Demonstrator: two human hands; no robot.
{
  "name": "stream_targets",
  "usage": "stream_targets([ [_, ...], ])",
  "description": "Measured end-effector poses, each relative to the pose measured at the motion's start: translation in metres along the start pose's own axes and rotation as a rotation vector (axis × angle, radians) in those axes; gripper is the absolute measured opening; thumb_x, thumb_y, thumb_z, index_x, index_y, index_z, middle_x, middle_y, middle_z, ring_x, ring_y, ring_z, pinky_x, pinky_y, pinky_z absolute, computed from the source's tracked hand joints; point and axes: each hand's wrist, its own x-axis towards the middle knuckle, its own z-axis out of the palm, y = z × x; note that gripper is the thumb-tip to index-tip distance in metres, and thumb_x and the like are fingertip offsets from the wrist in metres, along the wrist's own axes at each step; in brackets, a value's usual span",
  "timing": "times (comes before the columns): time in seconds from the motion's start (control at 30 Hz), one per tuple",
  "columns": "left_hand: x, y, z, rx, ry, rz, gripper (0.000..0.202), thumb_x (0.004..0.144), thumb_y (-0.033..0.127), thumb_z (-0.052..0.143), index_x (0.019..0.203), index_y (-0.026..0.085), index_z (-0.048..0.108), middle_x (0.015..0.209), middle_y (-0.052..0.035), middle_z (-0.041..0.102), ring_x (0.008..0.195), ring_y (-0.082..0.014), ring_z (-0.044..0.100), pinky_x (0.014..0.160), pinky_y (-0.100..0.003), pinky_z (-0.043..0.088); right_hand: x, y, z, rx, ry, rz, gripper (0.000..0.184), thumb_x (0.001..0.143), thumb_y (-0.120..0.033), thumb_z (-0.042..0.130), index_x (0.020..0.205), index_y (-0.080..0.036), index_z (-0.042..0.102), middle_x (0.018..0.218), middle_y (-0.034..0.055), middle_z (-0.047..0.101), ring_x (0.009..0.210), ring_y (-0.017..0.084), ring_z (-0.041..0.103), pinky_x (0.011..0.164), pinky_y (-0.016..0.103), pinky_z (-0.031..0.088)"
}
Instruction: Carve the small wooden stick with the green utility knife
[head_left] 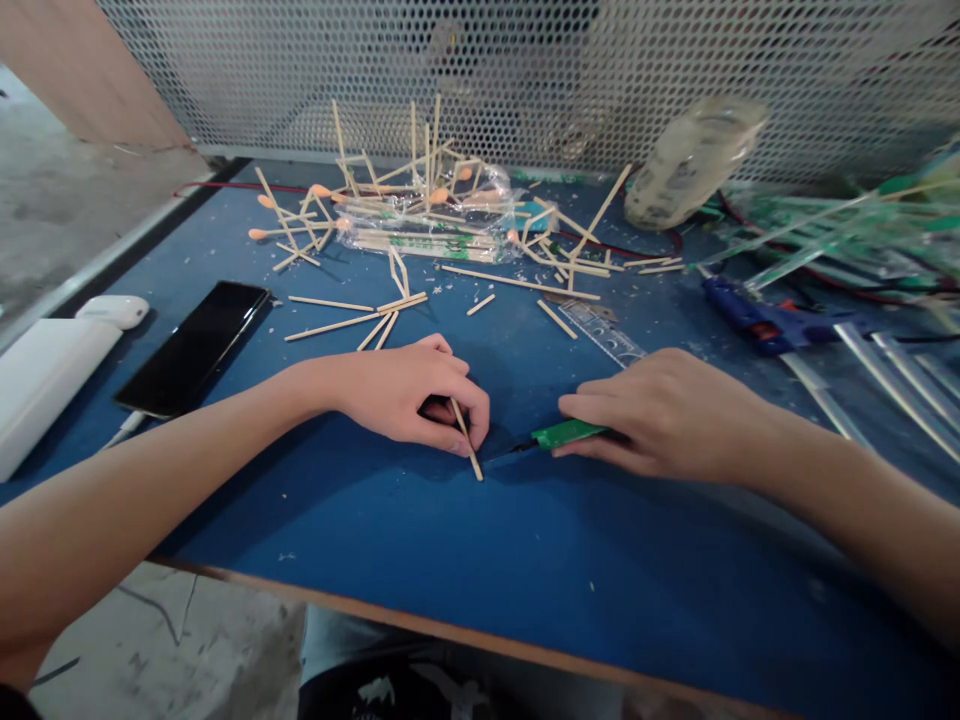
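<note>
My left hand [420, 395] pinches a thin wooden stick [467, 440] between thumb and fingers, its lower end pointing toward me on the blue tabletop [390, 530]. In my right hand [652, 420] is a green-handled craft knife [568, 432]. Its thin blade points left and lies close to the stick's lower end; whether they touch I cannot tell. Just beyond my hands lie loose sticks [330, 303] and a joined stick piece [401, 300]. A clear ruler [600, 333] lies partly behind my right hand.
Stick figures with orange tips [300, 215] and plastic-wrapped sticks [427, 242] stand at the back. A black phone [195, 345] and white box [52, 370] are at left. At right are a blue glue gun [757, 315], a jar [694, 160] and clear glue sticks [892, 385]. Perforated metal [315, 70] closes the back.
</note>
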Motion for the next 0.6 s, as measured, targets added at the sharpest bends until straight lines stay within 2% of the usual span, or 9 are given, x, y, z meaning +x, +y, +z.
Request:
stream_targets([
  [0.33,0.003,-0.002,0.004,-0.022,0.057,0.036,0.023,0.122,0.048,0.087,0.106,0.031,0.093,0.082,0.0053,0.083,0.080,-0.0154,0.068,0.115,-0.040,0.038,0.000,-0.007,0.000,-0.055,-0.005,-0.013,0.069,0.143,-0.059,0.029,0.101,-0.026,0.073,0.073,-0.0025,0.074,0.054,0.016,0.061,0.059,0.037,0.029],
  [0.6,0.004,-0.004,0.004,-0.033,0.054,0.038,0.024,0.122,0.049,0.088,0.106,0.033,0.096,0.078,0.0048,0.082,0.079,-0.0162,0.068,0.113,-0.042,0.038,-0.006,-0.009,-0.006,-0.067,-0.022,-0.011,0.057,0.142,-0.056,0.045,0.101,-0.027,0.073,0.072,-0.0035,0.071,0.054,0.017,0.055,0.061,0.040,0.025],
])
